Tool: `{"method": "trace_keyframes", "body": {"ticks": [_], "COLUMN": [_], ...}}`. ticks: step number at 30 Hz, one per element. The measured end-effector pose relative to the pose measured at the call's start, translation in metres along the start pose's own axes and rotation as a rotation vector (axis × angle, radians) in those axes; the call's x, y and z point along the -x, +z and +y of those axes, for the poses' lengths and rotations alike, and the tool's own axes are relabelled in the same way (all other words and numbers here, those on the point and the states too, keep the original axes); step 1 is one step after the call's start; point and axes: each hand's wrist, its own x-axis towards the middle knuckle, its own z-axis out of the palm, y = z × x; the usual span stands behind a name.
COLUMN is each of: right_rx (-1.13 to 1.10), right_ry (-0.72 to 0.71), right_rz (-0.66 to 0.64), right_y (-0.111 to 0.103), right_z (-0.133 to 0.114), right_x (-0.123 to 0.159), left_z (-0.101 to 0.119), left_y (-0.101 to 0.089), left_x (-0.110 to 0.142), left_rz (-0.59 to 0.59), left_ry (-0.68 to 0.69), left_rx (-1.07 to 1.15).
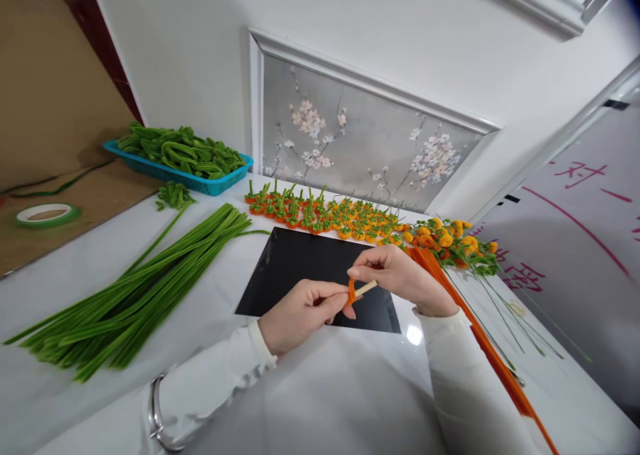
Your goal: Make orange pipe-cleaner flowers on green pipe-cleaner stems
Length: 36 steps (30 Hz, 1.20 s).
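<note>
My left hand [303, 312] and my right hand [397, 275] meet over a black sheet [300, 262] on the white table. Both pinch a thin wooden stick [367, 288] with an orange pipe cleaner [351, 292] wound round it. The left fingers grip the orange coil. The right fingers close on the stick's other end. A bundle of orange pipe cleaners [480, 335] lies under my right forearm.
A long bundle of green pipe cleaners [135, 295] lies at left. A teal tray [200, 182] of bent green pieces stands behind. Rows of small orange-and-green flowers [320, 215] and yellow ones [450, 238] line the back. A green tape roll [47, 214] sits far left.
</note>
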Motion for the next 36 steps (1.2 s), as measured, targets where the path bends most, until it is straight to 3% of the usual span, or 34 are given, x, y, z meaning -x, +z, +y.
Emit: {"method": "trace_keyframes", "body": {"ticks": [7,17,24,29,36], "right_rx": [0.043,0.336,0.428,0.392,0.328], "right_ry": [-0.036,-0.084,-0.215,-0.292,-0.343], "right_rz": [-0.035,-0.032,0.023,0.163,0.311], "right_y": [0.0,0.005,0.01,0.011,0.011], "right_z": [0.003,-0.02,-0.036,-0.036,-0.033], "right_x": [0.005,0.023,0.032,0.031,0.024], "left_z": [0.002,0.0,-0.004,-0.01,-0.008], "left_y": [0.002,-0.006,-0.007,-0.007,0.0], "left_x": [-0.001,-0.005,-0.006,-0.006,0.0], "left_rz": [0.091,0.345,0.395,0.372,0.182], "left_ry": [-0.173,0.014,0.064,0.151,0.186], "left_rx": [0.301,0.354,0.134,-0.087,-0.254]}}
